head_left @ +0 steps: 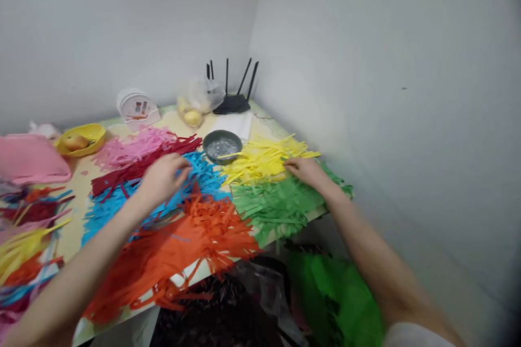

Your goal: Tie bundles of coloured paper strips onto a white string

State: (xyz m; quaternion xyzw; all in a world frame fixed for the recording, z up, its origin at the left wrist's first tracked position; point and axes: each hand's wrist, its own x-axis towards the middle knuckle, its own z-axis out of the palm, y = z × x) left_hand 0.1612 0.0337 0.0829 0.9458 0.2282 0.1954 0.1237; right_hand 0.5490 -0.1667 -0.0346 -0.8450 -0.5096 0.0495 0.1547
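Note:
Piles of cut paper strips cover the table. My left hand [163,176] rests on the blue strips [203,173], fingers curled loosely over them, next to the dark red strips [134,171]. My right hand [305,169] reaches to where the yellow strips [260,160] meet the green strips [272,203], fingertips pressed down on the yellow edge. Orange strips [183,244] lie nearest me and pink strips [134,149] further back. A grey bowl [222,146] with a yellow strip across its rim stands between the two hands.
A black router [233,100] sits in the far corner beside a plastic bag of yellow fruit [195,105] and a white tub [136,105]. A yellow bowl [81,138] and pink cloth [30,157] lie left. A green bag [337,298] hangs below the table edge.

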